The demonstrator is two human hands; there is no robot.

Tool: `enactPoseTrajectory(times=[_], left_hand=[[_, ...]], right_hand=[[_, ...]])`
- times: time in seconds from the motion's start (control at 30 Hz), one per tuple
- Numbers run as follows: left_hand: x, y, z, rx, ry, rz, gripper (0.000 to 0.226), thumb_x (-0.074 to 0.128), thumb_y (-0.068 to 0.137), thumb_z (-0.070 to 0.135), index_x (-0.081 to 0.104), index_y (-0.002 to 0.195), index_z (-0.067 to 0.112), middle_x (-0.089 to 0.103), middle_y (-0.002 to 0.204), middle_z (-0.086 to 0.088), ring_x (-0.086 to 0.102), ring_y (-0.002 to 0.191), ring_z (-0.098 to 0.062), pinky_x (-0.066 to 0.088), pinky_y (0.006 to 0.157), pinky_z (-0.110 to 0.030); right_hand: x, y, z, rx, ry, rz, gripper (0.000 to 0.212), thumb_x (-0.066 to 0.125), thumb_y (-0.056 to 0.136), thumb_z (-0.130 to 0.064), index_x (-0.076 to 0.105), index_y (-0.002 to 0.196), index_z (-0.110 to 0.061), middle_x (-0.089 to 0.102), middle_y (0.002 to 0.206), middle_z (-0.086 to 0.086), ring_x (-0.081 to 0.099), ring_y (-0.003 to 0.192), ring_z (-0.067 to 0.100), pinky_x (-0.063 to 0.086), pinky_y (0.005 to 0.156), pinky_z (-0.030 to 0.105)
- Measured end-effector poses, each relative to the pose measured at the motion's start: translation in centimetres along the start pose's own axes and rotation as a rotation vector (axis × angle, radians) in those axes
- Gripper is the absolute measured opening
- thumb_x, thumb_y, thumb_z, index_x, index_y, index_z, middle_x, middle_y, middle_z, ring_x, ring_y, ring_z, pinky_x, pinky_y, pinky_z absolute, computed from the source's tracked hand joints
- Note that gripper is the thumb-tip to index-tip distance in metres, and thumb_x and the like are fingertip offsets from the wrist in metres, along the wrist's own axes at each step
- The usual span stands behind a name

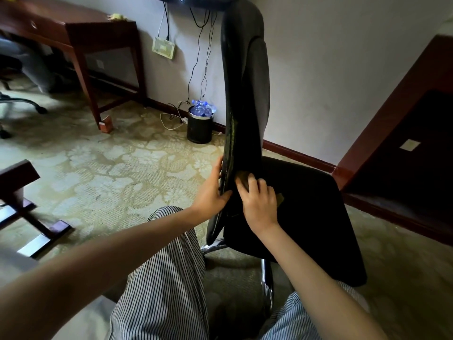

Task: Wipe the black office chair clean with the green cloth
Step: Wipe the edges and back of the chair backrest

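The black office chair (304, 212) stands in the middle, seen from its side, its tall backrest (242, 77) rising edge-on. My left hand (212, 190) grips the lower rear edge of the backrest, thumb on the front side. My right hand (259, 202) presses the green cloth (280, 199) into the crease where backrest meets seat. Most of the cloth is hidden under my fingers; only a dull corner shows beside my hand and a bit above my fingertips.
A black waste bin (199, 127) with plastic bottles stands by the wall, cables (171, 119) trailing beside it. A dark wooden desk (73, 33) is at the upper left, dark wood furniture (404, 133) at the right. My striped trouser legs (161, 278) fill the foreground.
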State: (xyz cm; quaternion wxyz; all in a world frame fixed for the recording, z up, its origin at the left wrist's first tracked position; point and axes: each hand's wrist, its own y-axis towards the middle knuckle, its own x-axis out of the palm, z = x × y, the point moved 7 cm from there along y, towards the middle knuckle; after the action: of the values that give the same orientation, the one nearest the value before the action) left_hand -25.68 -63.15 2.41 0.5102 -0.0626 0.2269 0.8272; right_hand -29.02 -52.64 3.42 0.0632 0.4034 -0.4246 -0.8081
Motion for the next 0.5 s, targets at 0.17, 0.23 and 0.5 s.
enactPoseTrajectory(times=[0.17, 0.23, 0.5], left_hand=[[0.1, 0.0, -0.2, -0.018, 0.041, -0.002, 0.088, 0.057, 0.086, -0.003, -0.001, 0.139, 0.037, 0.035, 0.145, 0.000, 0.036, 0.129, -0.010, 0.041, 0.096, -0.021], [0.2, 0.0, -0.4, -0.022, 0.031, -0.007, 0.088, 0.057, 0.087, -0.003, 0.000, 0.142, 0.033, 0.034, 0.143, 0.004, 0.034, 0.126, -0.005, 0.039, 0.092, -0.012], [0.2, -0.1, -1.0, 0.089, 0.075, -0.143, 0.102, 0.059, 0.081, -0.010, -0.008, 0.139, 0.038, 0.011, 0.140, 0.041, 0.021, 0.135, 0.007, 0.033, 0.105, -0.017]], right_hand=[[2.2, -3.7, -1.1, -0.076, -0.030, -0.214, 0.055, 0.081, 0.055, -0.017, 0.070, 0.110, -0.021, 0.052, 0.109, 0.010, 0.046, 0.089, 0.028, 0.050, 0.063, 0.033], [2.2, -4.1, -1.2, -0.031, 0.026, -0.264, 0.061, 0.086, 0.048, -0.017, 0.071, 0.107, -0.021, 0.062, 0.103, 0.009, 0.051, 0.086, 0.027, 0.051, 0.062, 0.033], [-0.7, -1.2, 1.2, 0.130, 0.132, -0.048, 0.046, 0.078, 0.069, -0.002, 0.067, 0.114, -0.010, 0.064, 0.105, 0.017, 0.063, 0.082, 0.031, 0.054, 0.060, 0.038]])
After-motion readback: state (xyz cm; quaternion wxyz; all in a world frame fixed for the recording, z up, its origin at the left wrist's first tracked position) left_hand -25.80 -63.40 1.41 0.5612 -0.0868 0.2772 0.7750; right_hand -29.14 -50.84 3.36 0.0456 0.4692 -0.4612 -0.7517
